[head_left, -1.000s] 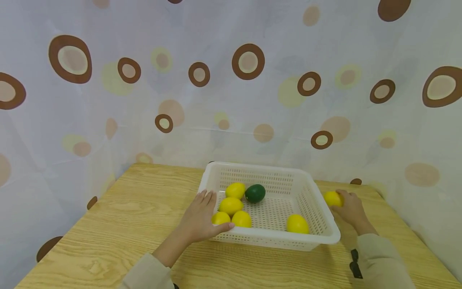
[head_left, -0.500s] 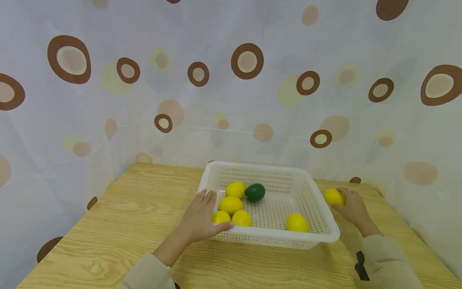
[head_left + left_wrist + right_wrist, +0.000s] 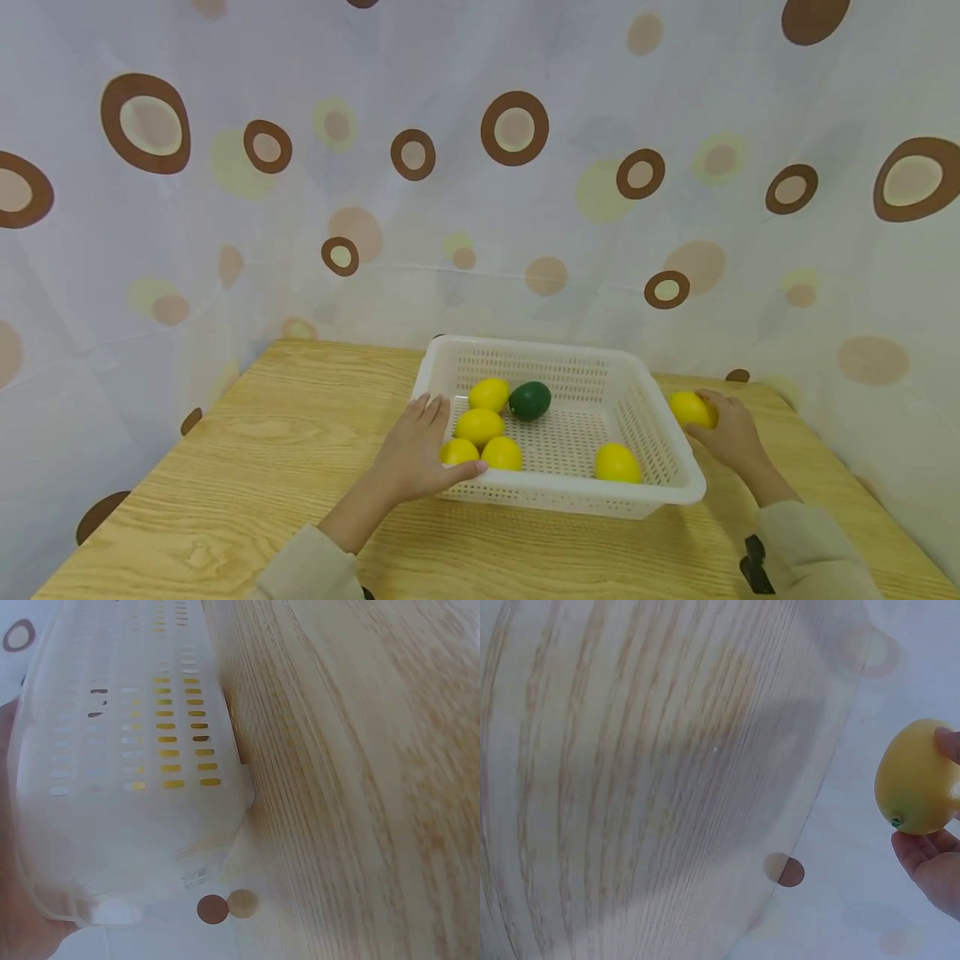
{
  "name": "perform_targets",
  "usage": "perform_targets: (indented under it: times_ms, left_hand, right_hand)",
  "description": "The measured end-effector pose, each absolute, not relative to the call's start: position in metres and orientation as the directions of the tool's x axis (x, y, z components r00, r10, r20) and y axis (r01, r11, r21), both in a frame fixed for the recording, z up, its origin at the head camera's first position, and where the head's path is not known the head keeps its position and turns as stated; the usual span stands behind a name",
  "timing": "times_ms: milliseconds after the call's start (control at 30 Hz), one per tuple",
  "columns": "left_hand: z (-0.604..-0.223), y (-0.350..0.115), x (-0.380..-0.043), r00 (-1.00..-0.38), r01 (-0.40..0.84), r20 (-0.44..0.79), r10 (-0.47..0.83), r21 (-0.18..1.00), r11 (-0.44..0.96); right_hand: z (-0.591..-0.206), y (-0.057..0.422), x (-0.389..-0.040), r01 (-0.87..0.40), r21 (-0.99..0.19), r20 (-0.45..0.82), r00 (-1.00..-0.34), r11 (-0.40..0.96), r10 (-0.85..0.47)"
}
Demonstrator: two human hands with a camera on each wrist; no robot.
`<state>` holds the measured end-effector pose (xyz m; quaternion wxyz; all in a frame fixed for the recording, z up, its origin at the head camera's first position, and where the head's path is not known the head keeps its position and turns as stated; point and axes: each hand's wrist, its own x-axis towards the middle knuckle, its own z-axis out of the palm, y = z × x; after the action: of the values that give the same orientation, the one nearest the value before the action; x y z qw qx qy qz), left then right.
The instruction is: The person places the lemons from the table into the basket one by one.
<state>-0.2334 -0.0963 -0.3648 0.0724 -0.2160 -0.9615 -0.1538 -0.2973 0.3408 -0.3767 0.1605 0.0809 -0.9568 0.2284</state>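
In the head view a white perforated plastic basket (image 3: pixel 562 486) sits on the wooden table. My left hand (image 3: pixel 418 454) rests over its near left corner, fingers straight across the left rim and thumb along the front rim. Several yellow lemons (image 3: pixel 480 427) lie in the basket's left part beside a dark green oval fruit (image 3: pixel 530 401). One more lemon (image 3: pixel 618 463) is by the front right corner. Just outside the right wall my right hand (image 3: pixel 729 429) holds a lemon (image 3: pixel 915 780) between thumb and fingers; its green-tipped end shows in the right wrist view.
The wooden table (image 3: pixel 225 467) stretches left and in front of the basket. Behind it and along both sides hangs a pale curtain (image 3: pixel 450 208) with brown ring patterns, close to the basket's back edge.
The right hand with its lemon has shifted only slightly beside the basket, while its forearm has swung a little to the right. The left hand and basket stay put.
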Motion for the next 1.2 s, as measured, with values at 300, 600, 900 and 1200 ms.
perform_targets:
  times_ms: [300,600,900,1200]
  left_hand:
    - [-0.364,-0.097,-0.234,-0.892,0.444,0.221,0.395,0.255,0.859]
    - [-0.364,-0.097,-0.233,-0.890,0.448,0.225,0.397,0.261,0.855]
    - [-0.364,-0.097,-0.233,-0.891,0.446,0.219,0.397,0.264,0.855]
    - [-0.364,-0.096,-0.233,-0.897,0.436,0.209,0.389,0.273,0.858]
  right_hand:
    - [-0.371,0.340,-0.292,-0.221,-0.423,0.355,-0.933,0.879,-0.063]
    - [-0.365,0.340,-0.289,-0.222,-0.422,0.375,-0.925,0.879,-0.053]
    - [-0.359,0.338,-0.284,-0.236,-0.435,0.392,-0.919,0.869,-0.054]
    - [-0.355,0.341,-0.283,-0.239,-0.455,0.380,-0.923,0.858,-0.055]
